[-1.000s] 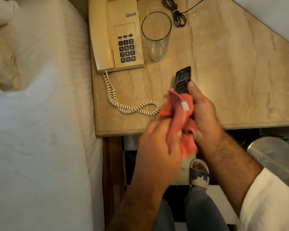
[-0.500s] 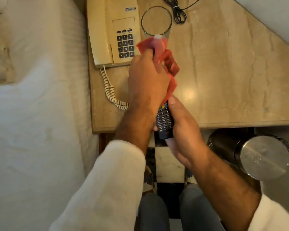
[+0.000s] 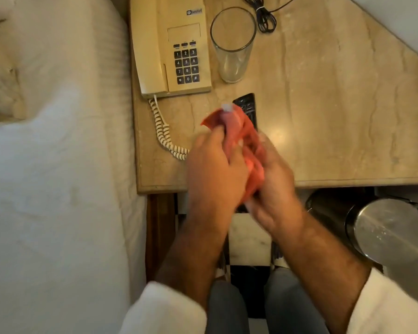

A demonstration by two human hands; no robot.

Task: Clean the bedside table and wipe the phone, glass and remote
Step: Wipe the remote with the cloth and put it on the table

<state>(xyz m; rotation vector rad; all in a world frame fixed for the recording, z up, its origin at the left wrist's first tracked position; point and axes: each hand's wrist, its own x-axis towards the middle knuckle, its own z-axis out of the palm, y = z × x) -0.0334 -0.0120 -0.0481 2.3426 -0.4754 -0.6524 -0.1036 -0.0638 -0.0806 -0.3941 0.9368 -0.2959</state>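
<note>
My left hand (image 3: 215, 169) grips a red cloth (image 3: 239, 131) wrapped over the black remote (image 3: 246, 104). My right hand (image 3: 275, 186) holds the remote's lower end; only its top end shows above the cloth. Both hands hover over the front edge of the marble bedside table (image 3: 336, 116). The cream phone (image 3: 171, 47) sits at the table's back left, its coiled cord (image 3: 164, 133) trailing toward my left hand. An empty clear glass (image 3: 232, 44) stands upright just right of the phone.
A bed with white sheets (image 3: 58, 189) lies along the table's left side. A bundled black cable (image 3: 263, 18) lies behind the glass. A steel bin with a lid (image 3: 391, 230) stands on the floor at the right, below the table edge.
My left hand has pulled the cloth back down along the remote from near the glass. The remote's top end is uncovered again, its keypad now hidden by the cloth.
</note>
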